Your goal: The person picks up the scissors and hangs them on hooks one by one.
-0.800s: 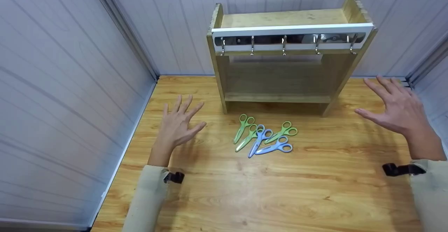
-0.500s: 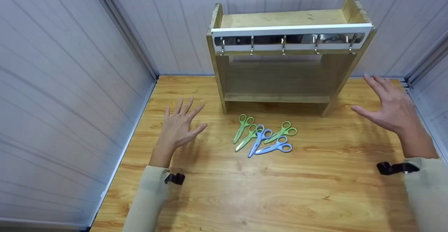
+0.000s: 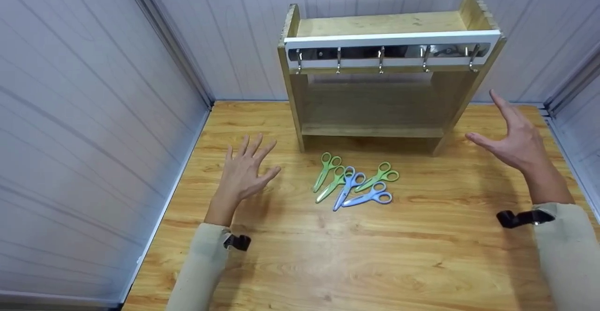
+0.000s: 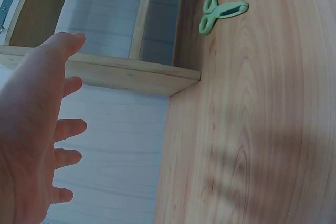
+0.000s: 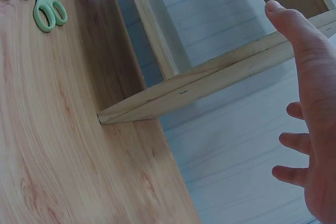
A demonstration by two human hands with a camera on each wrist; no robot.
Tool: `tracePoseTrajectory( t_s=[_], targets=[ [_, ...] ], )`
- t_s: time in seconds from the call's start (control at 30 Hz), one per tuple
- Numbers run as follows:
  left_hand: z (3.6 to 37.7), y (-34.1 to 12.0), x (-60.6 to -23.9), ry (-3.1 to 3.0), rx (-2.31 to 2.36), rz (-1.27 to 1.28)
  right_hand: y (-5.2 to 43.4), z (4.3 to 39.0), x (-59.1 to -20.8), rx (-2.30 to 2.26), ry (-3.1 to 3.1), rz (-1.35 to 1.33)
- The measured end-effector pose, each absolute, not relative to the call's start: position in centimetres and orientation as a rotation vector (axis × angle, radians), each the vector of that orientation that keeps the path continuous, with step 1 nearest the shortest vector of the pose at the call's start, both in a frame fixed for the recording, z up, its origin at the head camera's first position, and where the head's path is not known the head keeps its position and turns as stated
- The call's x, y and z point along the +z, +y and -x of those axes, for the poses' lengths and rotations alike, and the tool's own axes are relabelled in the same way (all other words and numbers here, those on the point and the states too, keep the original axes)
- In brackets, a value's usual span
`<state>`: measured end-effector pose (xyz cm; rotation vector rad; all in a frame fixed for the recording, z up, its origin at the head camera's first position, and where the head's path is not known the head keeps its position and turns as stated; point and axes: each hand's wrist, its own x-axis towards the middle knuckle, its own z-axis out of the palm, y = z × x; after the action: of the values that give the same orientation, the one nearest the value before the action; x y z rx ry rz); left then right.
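Observation:
Several pairs of scissors lie in a loose cluster on the table, some overlapping: green scissors [image 3: 323, 171] at the left, blue scissors [image 3: 349, 186] in the middle and green scissors [image 3: 380, 176] at the right. My left hand [image 3: 243, 175] hovers left of the cluster with fingers spread, touching nothing. Over the table's right side my right hand [image 3: 515, 142] is held up, thumb apart from the fingers, holding nothing. Part of the green scissors [image 4: 226, 15] shows in the left wrist view, and green handles [image 5: 48, 11] appear in the right wrist view.
Behind the scissors stands a wooden shelf [image 3: 370, 130] with a row of metal hooks [image 3: 381, 60] along its white front strip. Pale panel walls [image 3: 243, 43] enclose the wooden table [image 3: 356, 259] at the back and sides.
My right hand has moved left and its fingers now look closer together. My left hand has shifted slightly right and nearer to me. The scissors have stayed where they were.

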<state>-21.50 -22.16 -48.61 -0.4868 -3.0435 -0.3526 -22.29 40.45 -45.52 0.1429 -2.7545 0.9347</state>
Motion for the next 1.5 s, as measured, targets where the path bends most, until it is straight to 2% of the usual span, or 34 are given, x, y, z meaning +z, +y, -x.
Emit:
tracePoseTrajectory(
  t_s=[0.87, 1.5],
  targets=[
    [21.7, -18.7, -50.8, -3.001, -0.490, 0.541, 38.0, 24.4, -46.5, 1.453, -2.573, -0.024],
    [21.9, -16.8, -51.6, -2.998, -0.532, 0.540, 36.7, 26.3, -46.8, 1.548, -2.433, -0.050]
  ],
)
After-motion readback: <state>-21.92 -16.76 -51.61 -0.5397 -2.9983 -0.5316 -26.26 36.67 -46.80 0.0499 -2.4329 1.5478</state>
